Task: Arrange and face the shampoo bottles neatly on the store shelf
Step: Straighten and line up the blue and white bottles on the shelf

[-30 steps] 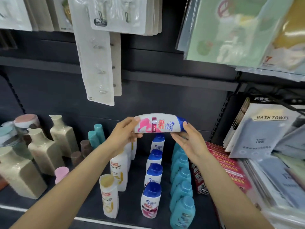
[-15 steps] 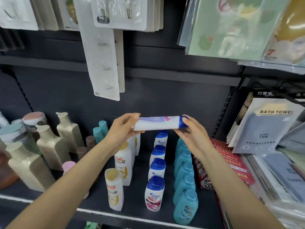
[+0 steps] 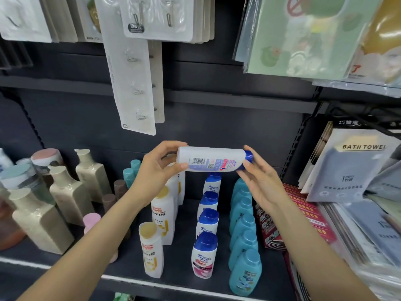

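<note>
1. Above the shelf (image 3: pixel 173 283), a shampoo bottle (image 3: pixel 213 159) lay sideways in the air, barcode toward the camera.
2. Left hand (image 3: pixel 157 171) gripped its base; right hand (image 3: pixel 258 181) pinched the blue cap, seemingly.
3. Three rows (image 3: pixel 206 235) stood upright, mostly faced; this bottle remained unplaced.

Shop: stocked shelf (image 3: pixel 165 285), hanging packaged goods (image 3: pixel 157 17).

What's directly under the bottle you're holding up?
Under the held bottle stands the row of white blue-capped bottles on the shelf, four visible, front to back. The left hand and right hand may hide anything further back.
</note>
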